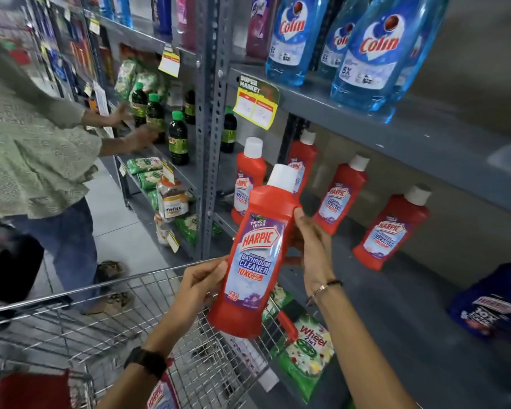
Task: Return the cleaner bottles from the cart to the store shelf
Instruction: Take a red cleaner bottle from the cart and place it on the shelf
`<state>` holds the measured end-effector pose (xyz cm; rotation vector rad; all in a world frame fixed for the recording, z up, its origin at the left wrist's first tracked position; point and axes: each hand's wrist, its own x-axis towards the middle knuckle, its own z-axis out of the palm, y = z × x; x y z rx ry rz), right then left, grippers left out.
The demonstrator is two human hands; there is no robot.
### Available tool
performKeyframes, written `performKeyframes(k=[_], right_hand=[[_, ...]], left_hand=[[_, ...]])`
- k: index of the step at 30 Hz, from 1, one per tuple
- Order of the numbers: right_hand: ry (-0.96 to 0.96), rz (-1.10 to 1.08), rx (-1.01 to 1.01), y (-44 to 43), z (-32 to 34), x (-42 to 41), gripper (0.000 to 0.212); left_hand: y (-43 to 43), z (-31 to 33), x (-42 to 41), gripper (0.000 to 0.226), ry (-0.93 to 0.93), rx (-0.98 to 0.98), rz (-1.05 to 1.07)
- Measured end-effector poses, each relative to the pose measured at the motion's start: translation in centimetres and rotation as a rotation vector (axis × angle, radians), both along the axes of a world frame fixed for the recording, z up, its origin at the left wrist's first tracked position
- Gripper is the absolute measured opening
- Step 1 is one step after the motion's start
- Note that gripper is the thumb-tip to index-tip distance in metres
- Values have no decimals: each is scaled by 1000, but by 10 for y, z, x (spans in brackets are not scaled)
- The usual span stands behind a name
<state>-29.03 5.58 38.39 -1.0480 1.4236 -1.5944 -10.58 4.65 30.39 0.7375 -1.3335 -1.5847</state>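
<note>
Both hands hold one red Harpic bathroom cleaner bottle (255, 255) in the air, above the far corner of the wire shopping cart (106, 329) and in front of the grey metal shelf (419, 326). The left hand (202, 286) grips the lower left side of the bottle, its fingers curled on the label edge. The right hand (311, 247) is closed on the right side, thumb near the shoulder of the bottle. The bottle is tilted, with its white cap pointing up and to the right, toward the shelf.

On this shelf stand four more red Harpic bottles (391, 228) in a loose row — they lean a little in the wide-angle view. A dark blue Harpic pack (493, 305) lies further right on the same shelf. The shelf above carries blue Colin bottles (375, 48).

At the bottom edge of the cart another red Harpic bottle (160, 394) is partly visible. A green Wheel detergent pack (306, 352) lies on the lower shelf, just beside the cart.

On the left, another person in a green shirt (27, 137) reaches to dark bottles with green caps (178, 140).
</note>
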Motion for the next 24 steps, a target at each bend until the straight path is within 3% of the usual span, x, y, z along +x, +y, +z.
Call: performKeyframes(k=[6, 10, 16, 19, 22, 24], right_hand=[[40, -64, 20, -11, -3, -40, 19], [154, -137, -80, -34, -8, -63, 14], [268, -177, -88, -72, -30, -96, 26], [321, -205, -72, -82, -40, -108, 24], [314, -205, -77, -83, -51, -117, 25], [290, -203, -96, -82, -56, -121, 28]], left_hand=[[-36, 0, -42, 29, -64, 15, -178], [-88, -10, -93, 32, -146, -15, -165], [-139, -25, -157, 28, -129, -31, -221], [-149, -33, -174, 69, -79, -25, -225], [-156, -44, -182, 40, -65, -21, -262], [-160, -50, -184, 36, -61, -22, -261]])
